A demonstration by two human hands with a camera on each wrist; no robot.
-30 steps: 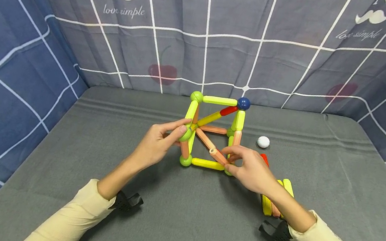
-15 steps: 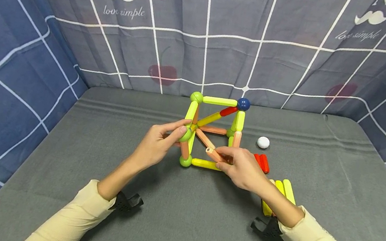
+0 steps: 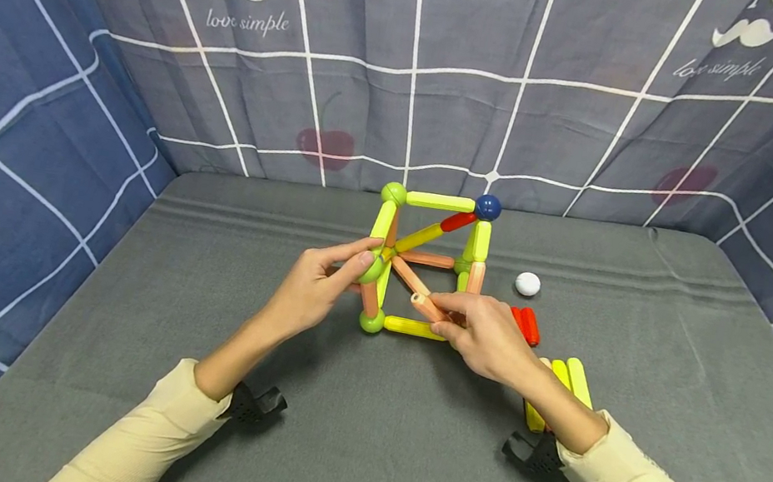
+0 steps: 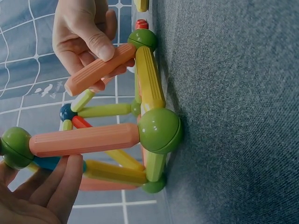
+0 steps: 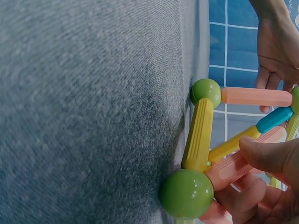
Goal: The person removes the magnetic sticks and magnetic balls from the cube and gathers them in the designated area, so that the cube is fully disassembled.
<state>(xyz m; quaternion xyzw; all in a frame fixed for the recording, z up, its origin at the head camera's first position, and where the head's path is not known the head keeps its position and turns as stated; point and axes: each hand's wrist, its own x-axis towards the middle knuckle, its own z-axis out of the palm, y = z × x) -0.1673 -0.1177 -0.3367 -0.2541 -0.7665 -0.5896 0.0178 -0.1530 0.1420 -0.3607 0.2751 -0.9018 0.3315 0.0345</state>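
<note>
A cube-like frame of magnetic rods and balls stands on the grey cloth, with a dark blue ball [image 3: 488, 207] at its back right top corner. My left hand [image 3: 311, 288] pinches the green ball [image 4: 16, 147] at the front left top corner. In my right hand [image 3: 492, 338], thumb and fingers hold an orange magnetic rod [image 3: 427, 307]. That rod leans up and left, its lower end against the front right bottom green ball [image 5: 186, 193]. From the head view, the right hand covers this ball. A yellow rod [image 4: 150, 77] joins it to the front left bottom ball [image 4: 160, 130].
Right of the frame lie a white ball [image 3: 527, 283] and red rods [image 3: 530, 326]. Several yellow and other rods [image 3: 578, 381] lie nearer, partly under the right forearm. A patterned curtain [image 3: 348, 100] hangs behind the grey surface [image 3: 352, 455].
My right hand has shifted slightly left, and the orange rod's free end has swung left with it. More of the red rods shows. The left hand has stayed on its ball.
</note>
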